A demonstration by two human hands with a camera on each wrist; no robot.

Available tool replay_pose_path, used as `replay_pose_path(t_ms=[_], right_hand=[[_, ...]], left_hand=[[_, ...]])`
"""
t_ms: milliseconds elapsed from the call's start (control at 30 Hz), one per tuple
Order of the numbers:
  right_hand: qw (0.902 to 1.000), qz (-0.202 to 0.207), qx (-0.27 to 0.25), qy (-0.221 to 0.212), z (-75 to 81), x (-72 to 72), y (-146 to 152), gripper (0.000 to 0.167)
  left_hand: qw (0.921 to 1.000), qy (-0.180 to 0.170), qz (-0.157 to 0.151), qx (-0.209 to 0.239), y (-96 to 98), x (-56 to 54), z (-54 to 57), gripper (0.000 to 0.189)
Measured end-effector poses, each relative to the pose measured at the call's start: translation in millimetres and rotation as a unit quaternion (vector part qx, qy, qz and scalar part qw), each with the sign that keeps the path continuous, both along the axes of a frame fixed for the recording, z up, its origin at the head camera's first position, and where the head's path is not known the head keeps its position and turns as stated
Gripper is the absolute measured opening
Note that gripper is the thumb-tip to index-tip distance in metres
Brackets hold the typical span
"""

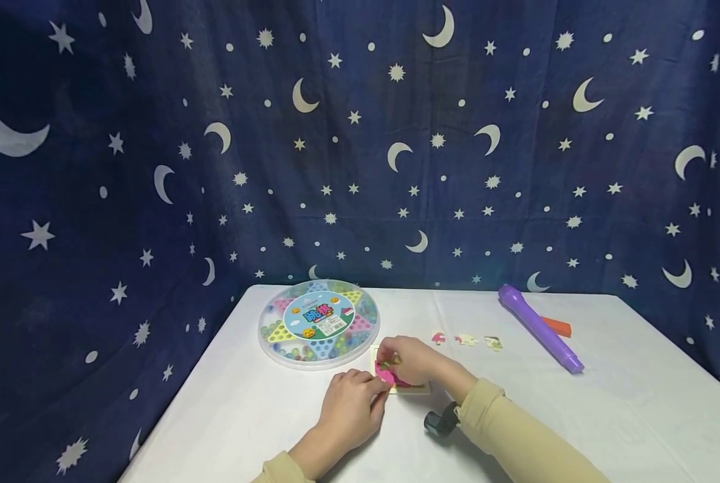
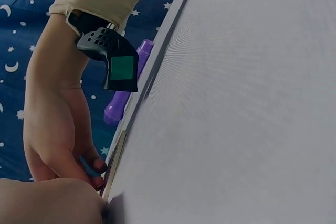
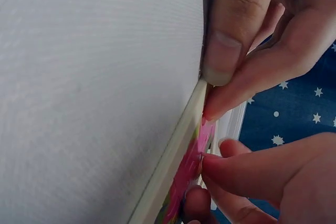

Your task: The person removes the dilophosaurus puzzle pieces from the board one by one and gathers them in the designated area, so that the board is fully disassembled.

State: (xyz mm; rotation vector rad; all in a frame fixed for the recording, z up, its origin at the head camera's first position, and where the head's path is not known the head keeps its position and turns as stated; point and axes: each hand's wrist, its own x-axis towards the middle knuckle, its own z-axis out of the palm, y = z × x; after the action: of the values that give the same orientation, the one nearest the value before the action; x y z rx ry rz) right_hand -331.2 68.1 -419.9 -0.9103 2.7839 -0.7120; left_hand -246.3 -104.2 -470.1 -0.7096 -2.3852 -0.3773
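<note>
A small jigsaw puzzle tray (image 1: 419, 390) with a pale frame and a pink picture lies on the table. My left hand (image 1: 351, 406) holds its near left corner, with the thumb (image 3: 223, 59) at the edge and a finger on the pink surface. Over the tray, my right hand (image 1: 413, 361) pinches a small puzzle piece (image 1: 392, 362) with greenish colouring; fingers hide most of it. The right fingertips are close to the picture in the right wrist view. In the left wrist view, my right hand (image 2: 58, 129) reaches down to the tray's edge.
Several loose puzzle pieces (image 1: 466, 340) lie in a row right of the tray. Behind left is a round marble game box (image 1: 319, 324). A purple tube (image 1: 541, 329) and an orange object (image 1: 556, 327) lie at the right. A starry curtain (image 1: 372, 147) hangs behind the white table (image 1: 625, 402).
</note>
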Motion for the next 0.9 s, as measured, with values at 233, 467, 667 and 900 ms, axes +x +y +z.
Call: replay_pose_path(t_ms=[233,467,667,900], right_hand=[[0.9997,-0.013,0.019,-0.012,4.0,2.9,-2.3,0.030],[0.9994,-0.021,0.020,-0.020,4.7,3.8,-2.7,0.033],[0.9998,-0.003,0.017,-0.003,3.5,2.7,-0.6,0.028],[0.9999,-0.011,0.008,-0.008,2.5,0.8,1.7,0.028]], left_hand=[[1.0000,-0.006,0.003,-0.004,0.4,-0.6,-1.6,0.009],[1.0000,-0.001,0.002,0.000,-0.4,-1.1,-1.0,0.008],[1.0000,0.008,0.001,0.006,-0.7,-1.9,-0.7,0.007],[1.0000,-0.004,0.000,0.007,0.8,-0.8,1.5,0.008]])
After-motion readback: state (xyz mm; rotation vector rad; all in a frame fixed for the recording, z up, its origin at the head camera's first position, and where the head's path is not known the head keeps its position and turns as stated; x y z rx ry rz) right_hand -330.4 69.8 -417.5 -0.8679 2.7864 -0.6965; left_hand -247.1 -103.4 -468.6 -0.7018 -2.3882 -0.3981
